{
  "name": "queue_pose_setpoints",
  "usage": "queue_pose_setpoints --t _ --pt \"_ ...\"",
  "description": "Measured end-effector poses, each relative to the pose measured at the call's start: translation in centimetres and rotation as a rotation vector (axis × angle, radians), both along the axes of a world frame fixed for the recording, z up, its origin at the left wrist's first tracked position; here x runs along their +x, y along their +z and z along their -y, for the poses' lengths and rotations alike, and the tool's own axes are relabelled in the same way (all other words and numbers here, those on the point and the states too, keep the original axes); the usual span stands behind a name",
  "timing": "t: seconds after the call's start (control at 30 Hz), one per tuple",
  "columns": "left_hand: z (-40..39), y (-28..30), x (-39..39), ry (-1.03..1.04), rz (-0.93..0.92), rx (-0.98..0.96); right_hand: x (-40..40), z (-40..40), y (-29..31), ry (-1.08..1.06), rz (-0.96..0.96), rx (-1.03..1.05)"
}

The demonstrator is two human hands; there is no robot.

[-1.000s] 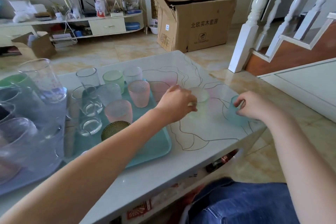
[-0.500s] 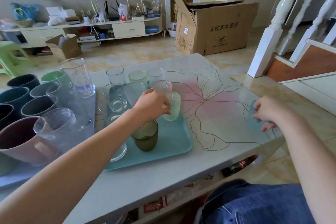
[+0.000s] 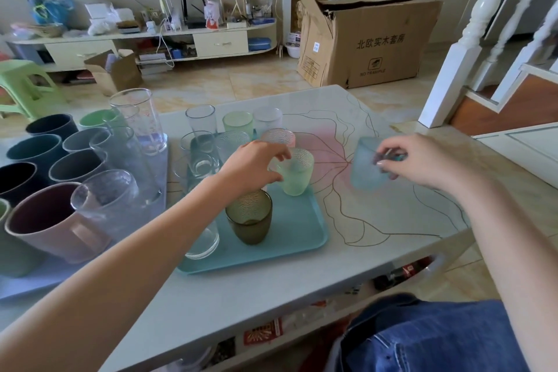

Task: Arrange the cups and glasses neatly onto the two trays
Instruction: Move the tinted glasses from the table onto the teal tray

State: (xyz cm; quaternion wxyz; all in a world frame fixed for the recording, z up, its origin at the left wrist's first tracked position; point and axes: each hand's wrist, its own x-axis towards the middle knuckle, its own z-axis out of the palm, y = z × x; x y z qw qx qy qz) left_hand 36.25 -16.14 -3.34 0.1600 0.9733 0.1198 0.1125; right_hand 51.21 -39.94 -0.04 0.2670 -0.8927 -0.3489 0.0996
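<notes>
My left hand grips a pale green textured glass that stands on the right part of the teal tray. My right hand holds a frosted blue glass above the table, right of that tray. On the teal tray also stand an olive glass, a pink glass, a light green glass and several clear glasses. A lilac tray at the left carries dark mugs, a pink mug and tall clear glasses.
The table top has a pink flower drawing and ends close at the right and front. Beyond it lie a large cardboard box, a low cluttered shelf unit, a green stool and a white stair post.
My left hand carried the pale green glass from the table onto the teal tray. My right hand took hold of the blue glass and lifted it leftward. The view shifted left.
</notes>
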Motion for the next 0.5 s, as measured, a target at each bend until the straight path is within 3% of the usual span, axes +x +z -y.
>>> queue_pose_setpoints --t 0.23,0.5 --pt "-1.6 0.2 -5.7 0.151 0.135 0.146 -5.9 -3.1 1.1 0.254 -0.053 -0.119" --pt "-1.2 -0.4 -10.8 0.302 0.395 0.12 -8.0 -6.1 -1.3 0.338 -0.016 -0.332"
